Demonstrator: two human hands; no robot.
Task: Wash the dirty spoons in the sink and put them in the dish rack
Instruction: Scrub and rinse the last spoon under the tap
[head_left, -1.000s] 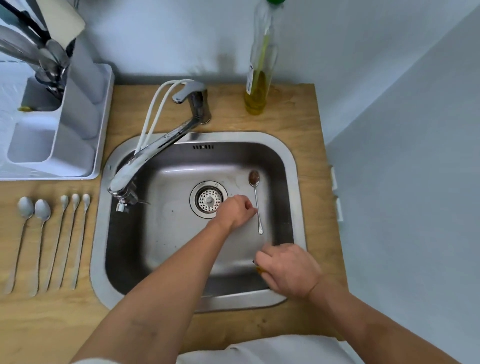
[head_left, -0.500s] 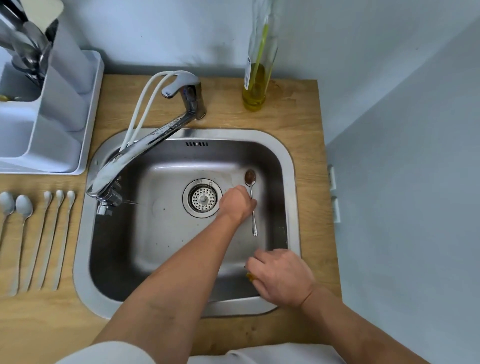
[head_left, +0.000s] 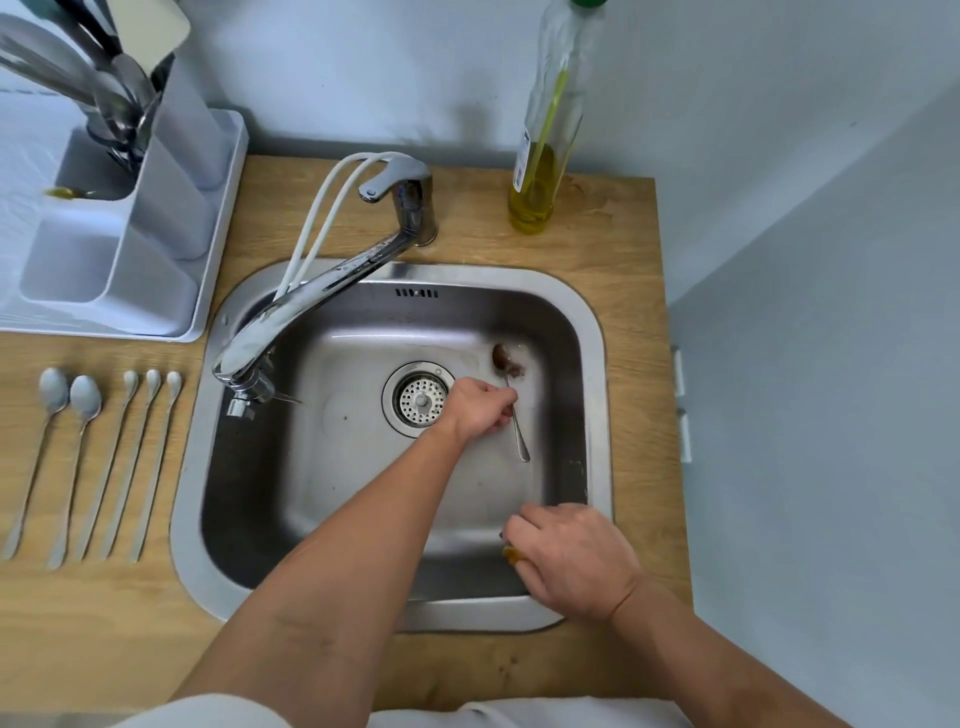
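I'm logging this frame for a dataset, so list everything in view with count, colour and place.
dirty spoon: 1, silver with brown soil, sink floor right of drain
sink: 1, steel, set in wooden counter
drain strainer: 1, steel, sink middle
faucet: 1, chrome, back left of sink
clean spoons: 5, silver, counter left of sink
dish rack: 1, white, back left, holding utensils
oil bottle: 1, clear with yellow oil, behind sink
sponge: 1, yellow, mostly hidden under right hand
left hand: 1, fingers on spoon handle
right hand: 1, front right sink rim
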